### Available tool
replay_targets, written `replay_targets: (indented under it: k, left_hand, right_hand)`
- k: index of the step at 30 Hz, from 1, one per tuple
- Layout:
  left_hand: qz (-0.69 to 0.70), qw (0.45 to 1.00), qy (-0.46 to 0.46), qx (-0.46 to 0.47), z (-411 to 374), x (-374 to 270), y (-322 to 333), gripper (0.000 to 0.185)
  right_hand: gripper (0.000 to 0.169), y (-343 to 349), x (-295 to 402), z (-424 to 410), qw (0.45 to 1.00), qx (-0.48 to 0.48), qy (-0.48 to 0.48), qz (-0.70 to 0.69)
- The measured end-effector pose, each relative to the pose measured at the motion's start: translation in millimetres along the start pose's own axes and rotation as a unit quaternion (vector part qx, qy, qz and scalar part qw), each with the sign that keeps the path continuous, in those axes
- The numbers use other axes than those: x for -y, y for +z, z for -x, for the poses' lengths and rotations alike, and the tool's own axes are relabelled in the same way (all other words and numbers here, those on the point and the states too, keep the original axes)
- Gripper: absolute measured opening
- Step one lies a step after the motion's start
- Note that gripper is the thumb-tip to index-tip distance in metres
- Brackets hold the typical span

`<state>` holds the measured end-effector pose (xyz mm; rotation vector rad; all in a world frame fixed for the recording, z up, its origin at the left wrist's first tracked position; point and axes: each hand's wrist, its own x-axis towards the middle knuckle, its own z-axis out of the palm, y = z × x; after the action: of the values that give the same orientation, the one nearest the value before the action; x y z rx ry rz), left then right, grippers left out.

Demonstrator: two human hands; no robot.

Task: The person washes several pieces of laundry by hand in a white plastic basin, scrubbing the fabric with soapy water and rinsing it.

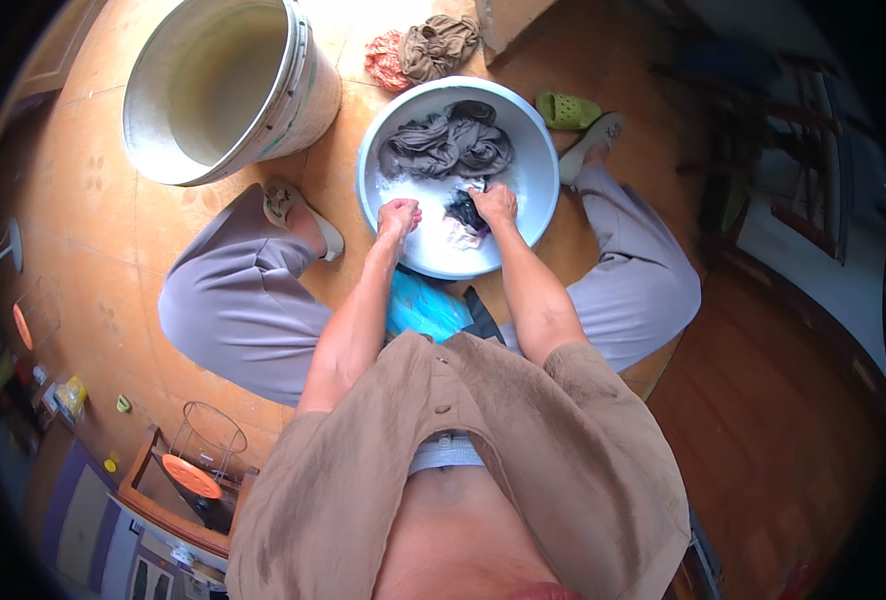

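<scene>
A light-blue plastic basin (549,161) stands on the floor between my legs. My right hand (497,203) grips a small dark cloth (464,212) with pale and purplish parts, low in the basin. Over the basin's left side, my left hand (399,217) is curled into a fist, and no cloth shows in it. Wet grey cloth (450,142) lies bunched against the far side. White suds (429,244) cover the near part of the basin's inside.
A large white plastic bucket (323,105) stands to the far left. Brown cloth (439,47) and red patterned cloth (386,61) lie beyond the basin. A green clog (565,110) sits by my right foot. Wire-framed stools with orange seats (192,475) are at lower left.
</scene>
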<state>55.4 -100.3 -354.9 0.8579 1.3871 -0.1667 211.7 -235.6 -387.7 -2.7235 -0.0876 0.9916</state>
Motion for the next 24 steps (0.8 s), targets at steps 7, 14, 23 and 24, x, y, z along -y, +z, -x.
replay_targets:
  k: [7, 14, 23, 24]
  left_hand:
    - [0.030, 0.999, 0.010, 0.029, 16.7, -15.0, -2.1, 0.023]
    - [0.158, 0.984, -0.034, 0.071, 14.5, -6.9, 12.0, 0.035]
    - [0.369, 0.867, -0.032, 0.334, 104.0, -68.7, 30.5, 0.082]
    - [0.384, 0.856, -0.032, 0.345, 106.4, -72.8, 30.8, 0.070]
  right_hand:
    - [0.025, 12.5, 20.2, -34.8, 0.933, 0.067, 0.048, -0.349]
    - [0.015, -58.7, 28.5, 56.6, 0.840, 0.128, -0.021, -0.527]
    - [0.023, -137.4, 44.4, 142.3, 0.679, 0.211, -0.111, -0.695]
    - [0.026, -132.2, 38.0, 141.7, 0.660, 0.247, -0.132, -0.697]
